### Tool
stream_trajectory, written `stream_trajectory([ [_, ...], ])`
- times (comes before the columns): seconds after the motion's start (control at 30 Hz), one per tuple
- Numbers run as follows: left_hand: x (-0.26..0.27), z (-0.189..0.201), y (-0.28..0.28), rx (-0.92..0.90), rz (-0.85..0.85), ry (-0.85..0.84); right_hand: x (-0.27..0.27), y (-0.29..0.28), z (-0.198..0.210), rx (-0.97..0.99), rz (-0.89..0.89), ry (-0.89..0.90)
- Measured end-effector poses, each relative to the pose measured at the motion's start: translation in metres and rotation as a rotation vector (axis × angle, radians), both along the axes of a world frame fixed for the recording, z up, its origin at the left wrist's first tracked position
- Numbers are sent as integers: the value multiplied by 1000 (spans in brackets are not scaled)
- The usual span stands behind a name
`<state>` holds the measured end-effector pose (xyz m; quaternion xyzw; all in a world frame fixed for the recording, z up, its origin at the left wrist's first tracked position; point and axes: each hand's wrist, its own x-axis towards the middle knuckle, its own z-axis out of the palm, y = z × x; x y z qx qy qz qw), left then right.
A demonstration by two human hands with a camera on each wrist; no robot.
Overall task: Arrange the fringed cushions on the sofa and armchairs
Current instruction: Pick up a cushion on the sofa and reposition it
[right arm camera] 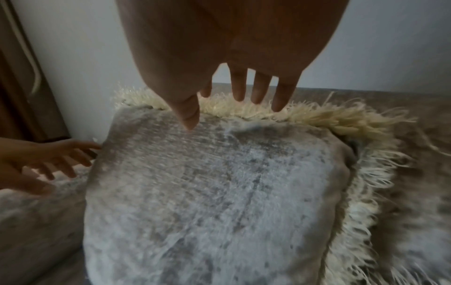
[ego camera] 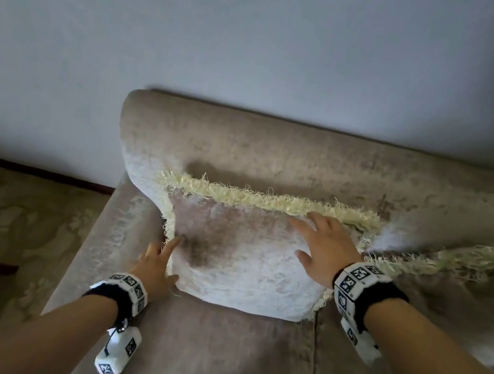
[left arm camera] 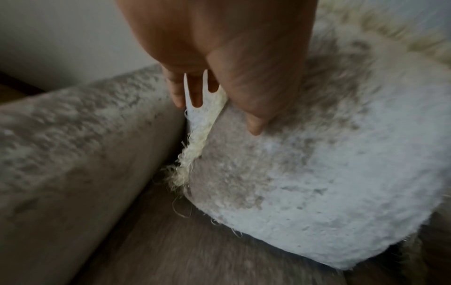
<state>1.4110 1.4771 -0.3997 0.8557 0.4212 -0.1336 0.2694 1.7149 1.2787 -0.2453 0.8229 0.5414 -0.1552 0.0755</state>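
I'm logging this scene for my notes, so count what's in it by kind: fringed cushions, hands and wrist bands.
Fringed cushions: 2, the near cushion against the backrest and a second cushion partly in view to its right.
Hands: 2, left hand and right hand, both resting open on the near cushion.
Wrist bands: 2, left band and right band.
Total: 6

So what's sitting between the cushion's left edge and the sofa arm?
Only the cushion's cream fringe and left hand fingers, wedged against the sofa arm; left wrist view.
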Motion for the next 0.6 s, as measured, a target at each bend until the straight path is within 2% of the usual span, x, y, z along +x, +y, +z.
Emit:
stream_trajectory([
  [0.2, 10, -76, 7, -99, 59, -218, 21, 37, -53, -37, 47, -58],
  [0.37, 20, -124, 20, -171, 125, -341, 30, 28, -104, 103, 69, -212],
  [0.5, 33, -160, 21, -209, 160, -544, 38, 27, -121, 219, 114, -277],
  [0.6, 45, -173, 10, -127, 151, -545, 40, 26, -123, 248, 134, -292],
])
